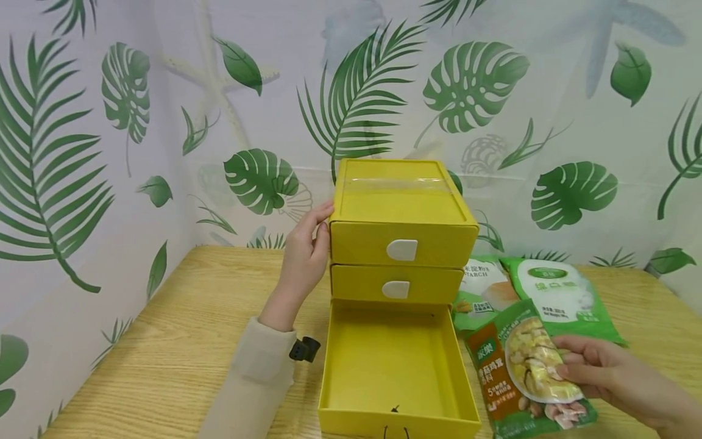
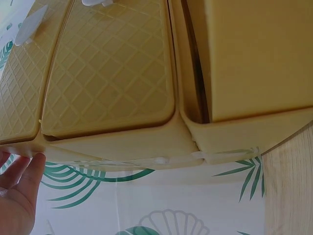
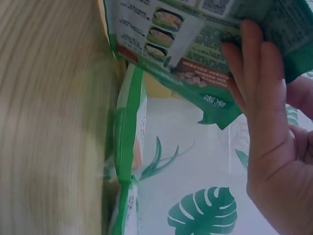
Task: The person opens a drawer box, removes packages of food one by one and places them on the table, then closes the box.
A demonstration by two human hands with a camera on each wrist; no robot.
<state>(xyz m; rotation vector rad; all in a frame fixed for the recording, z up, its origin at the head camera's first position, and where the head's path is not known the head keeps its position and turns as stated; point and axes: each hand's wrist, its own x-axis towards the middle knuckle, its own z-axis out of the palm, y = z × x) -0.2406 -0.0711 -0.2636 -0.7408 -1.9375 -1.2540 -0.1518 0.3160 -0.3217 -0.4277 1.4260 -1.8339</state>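
A yellow drawer cabinet [image 1: 403, 247] stands on the table with its bottom drawer [image 1: 392, 360] pulled out; no goods show inside it. My left hand [image 1: 307, 253] rests against the cabinet's upper left side, and in the left wrist view its fingertips [image 2: 36, 164] touch the side wall. Between thumb and fingers, my right hand [image 1: 609, 372] pinches a green and brown seasoning packet [image 1: 529, 375] with a food picture. The packet is tilted beside the drawer's right wall. Its printed back [image 3: 190, 54] faces the right wrist camera.
Two green and white bags lie right of the cabinet: a starch bag [image 1: 482, 286], partly hidden, and another bag [image 1: 562, 296] beside it. A leaf-patterned curtain [image 1: 373, 91] hangs behind the wooden table [image 1: 164, 347]. Clear tape crosses the cabinet's top.
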